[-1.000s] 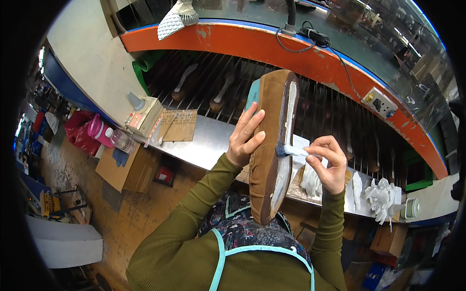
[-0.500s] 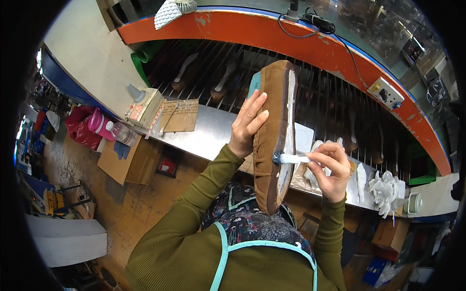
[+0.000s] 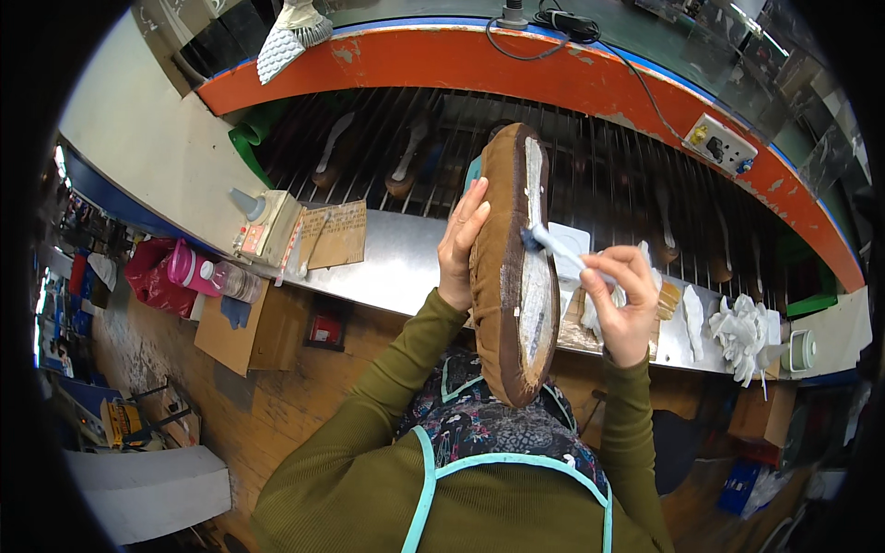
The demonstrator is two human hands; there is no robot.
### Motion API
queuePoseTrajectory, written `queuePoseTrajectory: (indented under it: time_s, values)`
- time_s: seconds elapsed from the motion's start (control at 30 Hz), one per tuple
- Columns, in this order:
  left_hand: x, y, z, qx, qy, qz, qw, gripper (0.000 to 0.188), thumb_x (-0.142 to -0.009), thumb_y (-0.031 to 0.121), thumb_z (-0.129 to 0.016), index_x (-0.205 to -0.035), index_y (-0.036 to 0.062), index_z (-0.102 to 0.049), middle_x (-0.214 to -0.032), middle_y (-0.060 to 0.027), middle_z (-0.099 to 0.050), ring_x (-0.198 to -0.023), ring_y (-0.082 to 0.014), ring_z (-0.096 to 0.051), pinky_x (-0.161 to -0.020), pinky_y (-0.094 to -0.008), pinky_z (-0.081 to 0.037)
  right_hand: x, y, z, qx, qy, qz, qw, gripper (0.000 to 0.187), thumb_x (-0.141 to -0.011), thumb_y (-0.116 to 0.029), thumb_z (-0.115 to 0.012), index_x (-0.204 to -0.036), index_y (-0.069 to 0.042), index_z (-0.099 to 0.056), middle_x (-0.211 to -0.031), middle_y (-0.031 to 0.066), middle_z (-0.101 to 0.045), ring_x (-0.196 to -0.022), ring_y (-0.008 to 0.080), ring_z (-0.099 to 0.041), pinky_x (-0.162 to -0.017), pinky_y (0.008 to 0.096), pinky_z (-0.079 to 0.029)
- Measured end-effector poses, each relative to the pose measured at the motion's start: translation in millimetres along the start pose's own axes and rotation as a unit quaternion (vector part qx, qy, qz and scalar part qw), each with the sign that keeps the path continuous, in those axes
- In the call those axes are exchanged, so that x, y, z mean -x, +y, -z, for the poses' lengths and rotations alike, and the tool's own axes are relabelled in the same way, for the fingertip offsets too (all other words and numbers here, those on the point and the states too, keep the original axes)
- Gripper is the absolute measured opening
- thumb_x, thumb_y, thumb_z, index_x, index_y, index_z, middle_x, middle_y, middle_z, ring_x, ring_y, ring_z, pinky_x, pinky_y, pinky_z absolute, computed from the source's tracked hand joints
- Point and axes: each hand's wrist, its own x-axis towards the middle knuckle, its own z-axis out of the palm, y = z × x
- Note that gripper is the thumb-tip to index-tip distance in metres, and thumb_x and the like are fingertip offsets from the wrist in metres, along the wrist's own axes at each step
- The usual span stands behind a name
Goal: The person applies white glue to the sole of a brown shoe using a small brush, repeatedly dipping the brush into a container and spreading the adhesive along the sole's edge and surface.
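In front of me a brown suede shoe upper (image 3: 499,286) stands on end, tilted so its underside faces right. A whitish coating (image 3: 535,290) lies along that underside. My left hand (image 3: 458,251) grips the shoe from its left side; a bit of teal shows behind the fingertips, and the thumb is hidden. My right hand (image 3: 626,311) pinches the pale handle of a small brush (image 3: 560,249) between thumb and fingers. The brush's dark tip touches the middle of the underside, near its brown edge.
Behind the shoe runs a rack of metal bars (image 3: 442,198) with dark shoes on it. On the metal ledge (image 3: 392,263) stand a box-shaped container (image 3: 267,226), cardboard (image 3: 338,235) and crumpled white gloves (image 3: 740,330). An orange beam (image 3: 406,55) spans the back, with a socket panel (image 3: 721,145).
The brush has moved up along the underside, and its handle has tilted. The shoe has turned to show more of its underside. My view has shifted slightly.
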Motion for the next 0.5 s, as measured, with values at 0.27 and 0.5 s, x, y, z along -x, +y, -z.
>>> queuePoseTrajectory:
  time_s: [0.27,0.5]
  values:
    - [11,-2,-8,0.018,0.009,0.034,0.999,0.053,-0.086,0.007,-0.064,-0.133,0.0106,-0.039,-0.141,-0.0193,-0.044,-0.131,-0.0367,-0.043,-0.109,-0.0447,-0.037,30,11,-4,-0.087,0.020,-0.111,0.990,0.013,-0.082,-0.001,-0.069,-0.095,0.002,-0.070,-0.089,0.0055,-0.057,-0.078,0.0112,-0.054,-0.066,0.0226,-0.043]
    - [11,-2,-5,-0.025,0.013,0.031,0.999,0.057,-0.083,0.009,-0.068,-0.133,0.0090,-0.040,-0.141,-0.0212,-0.044,-0.130,-0.0390,-0.043,-0.107,-0.0461,-0.038,69,-24,20,-0.161,-0.054,-0.197,0.966,0.015,-0.079,0.000,-0.069,-0.094,0.003,-0.071,-0.094,0.0088,-0.057,-0.087,0.0156,-0.055,-0.075,0.0259,-0.045]
